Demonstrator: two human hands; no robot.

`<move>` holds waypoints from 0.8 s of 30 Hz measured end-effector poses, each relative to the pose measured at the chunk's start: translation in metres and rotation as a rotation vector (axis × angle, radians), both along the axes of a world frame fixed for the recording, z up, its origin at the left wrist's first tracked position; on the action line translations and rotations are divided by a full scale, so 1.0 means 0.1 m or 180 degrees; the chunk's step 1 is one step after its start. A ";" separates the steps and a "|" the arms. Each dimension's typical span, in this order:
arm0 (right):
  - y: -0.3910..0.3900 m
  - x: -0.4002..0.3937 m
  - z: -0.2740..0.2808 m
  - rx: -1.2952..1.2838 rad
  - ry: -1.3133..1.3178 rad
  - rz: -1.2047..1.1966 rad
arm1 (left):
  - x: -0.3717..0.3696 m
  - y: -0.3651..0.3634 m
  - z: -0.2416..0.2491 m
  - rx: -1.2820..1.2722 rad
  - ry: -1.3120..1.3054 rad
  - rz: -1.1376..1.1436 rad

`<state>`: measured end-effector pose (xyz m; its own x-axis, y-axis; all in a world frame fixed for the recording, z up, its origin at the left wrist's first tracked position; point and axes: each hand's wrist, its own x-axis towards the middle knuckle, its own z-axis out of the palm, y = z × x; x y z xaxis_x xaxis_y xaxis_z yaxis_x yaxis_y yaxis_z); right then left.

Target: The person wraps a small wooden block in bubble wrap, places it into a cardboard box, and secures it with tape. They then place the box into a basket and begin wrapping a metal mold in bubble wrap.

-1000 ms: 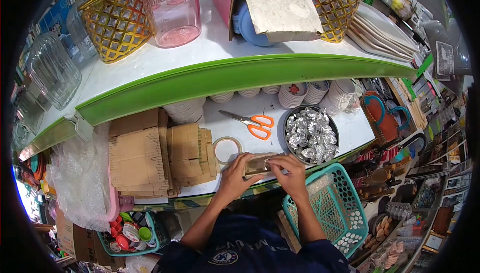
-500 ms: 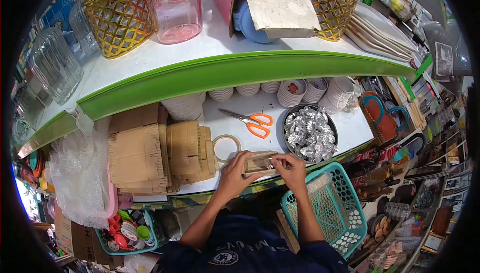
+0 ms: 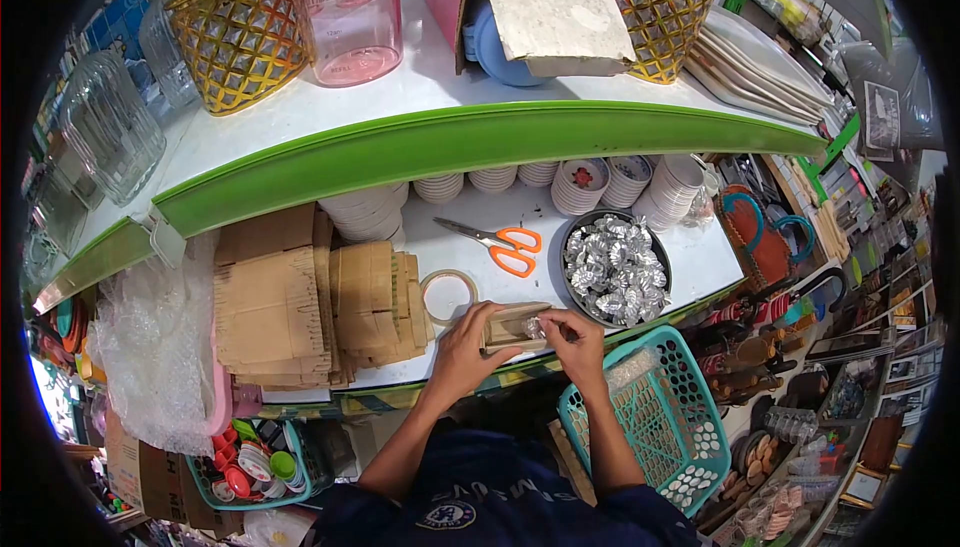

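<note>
At the front edge of the white lower shelf, the left hand (image 3: 463,352) grips one end of a small open brown cardboard box (image 3: 514,328), while the right hand (image 3: 578,345) pinches a small shiny silvery piece (image 3: 536,328) at the box's other end, above a turquoise perforated plastic basket (image 3: 655,417). Just beyond the box lie a roll of tan tape (image 3: 448,297) on the left and a round black bowl full of fluted silver pieces (image 3: 615,269) on the right. Farther back rest orange-handled scissors (image 3: 505,246), with stacked white bowls (image 3: 581,187) behind them.
</note>
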<state>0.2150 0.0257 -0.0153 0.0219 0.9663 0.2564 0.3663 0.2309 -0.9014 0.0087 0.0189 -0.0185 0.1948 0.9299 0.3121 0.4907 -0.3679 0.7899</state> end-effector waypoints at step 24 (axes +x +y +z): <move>0.02 0.36 0.28 0.1029 -0.1613 -0.1355 | 0.00 0.00 -0.03 -0.0100 0.0014 -0.0037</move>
<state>0.2511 0.0280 0.0129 0.1817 0.7750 0.6053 0.8370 0.2013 -0.5089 0.0086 0.0188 -0.0213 0.2070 0.9368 0.2819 0.4899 -0.3487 0.7990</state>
